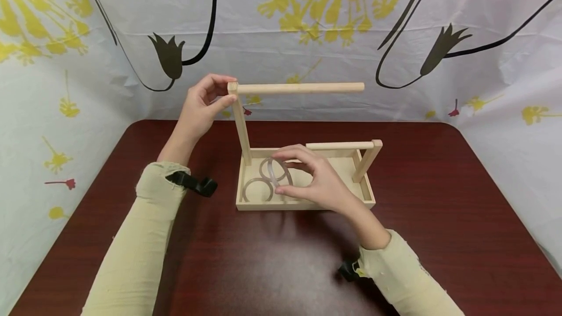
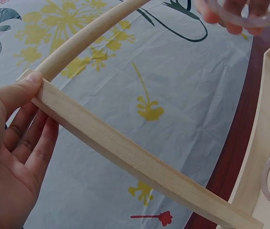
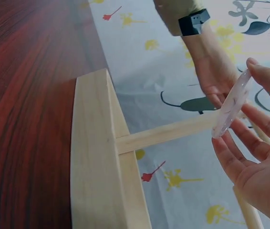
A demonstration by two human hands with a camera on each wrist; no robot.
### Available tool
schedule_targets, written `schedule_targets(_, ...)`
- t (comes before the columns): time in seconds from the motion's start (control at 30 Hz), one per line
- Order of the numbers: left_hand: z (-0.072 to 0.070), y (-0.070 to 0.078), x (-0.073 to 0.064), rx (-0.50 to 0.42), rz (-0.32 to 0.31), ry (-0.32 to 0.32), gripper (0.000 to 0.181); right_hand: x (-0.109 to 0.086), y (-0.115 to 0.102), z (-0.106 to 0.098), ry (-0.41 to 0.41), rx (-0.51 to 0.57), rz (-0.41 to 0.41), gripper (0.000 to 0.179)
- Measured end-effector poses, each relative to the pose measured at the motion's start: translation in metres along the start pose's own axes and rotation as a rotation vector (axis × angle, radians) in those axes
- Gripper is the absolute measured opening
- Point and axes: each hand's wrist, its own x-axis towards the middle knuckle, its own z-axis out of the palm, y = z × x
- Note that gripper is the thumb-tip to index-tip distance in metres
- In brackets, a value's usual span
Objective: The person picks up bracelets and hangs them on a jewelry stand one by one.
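Observation:
My left hand [image 1: 202, 105] grips the top of a tall wooden post [image 1: 241, 133], thumb in front and fingers behind. A long round bar [image 1: 303, 88] runs rightward from that post's top. In my right hand [image 1: 322, 182], above the tray, a pale translucent bangle [image 3: 233, 102] is held by its edge between thumb and fingertips. Beneath it, bangles of the same kind, such as one at the left front [image 1: 244, 190], lie in the shallow wooden tray [image 1: 303, 206]. The right hand hides part of the tray floor.
A shorter post [image 1: 368, 162] with its own bar [image 1: 340, 146] pointing left stands at the tray's right end. Under the tray is a dark red-brown table [image 1: 439, 208]. A patterned cloth [image 1: 329, 52] hangs behind it.

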Motion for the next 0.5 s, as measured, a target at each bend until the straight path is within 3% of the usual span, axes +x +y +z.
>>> schedule_targets(0.5, 0.000, -0.001, 0.000, 0.003, 0.004, 0.000, 0.026, -0.001, -0.020, -0.005, 0.009, 0.090, -0.030, 0.058)
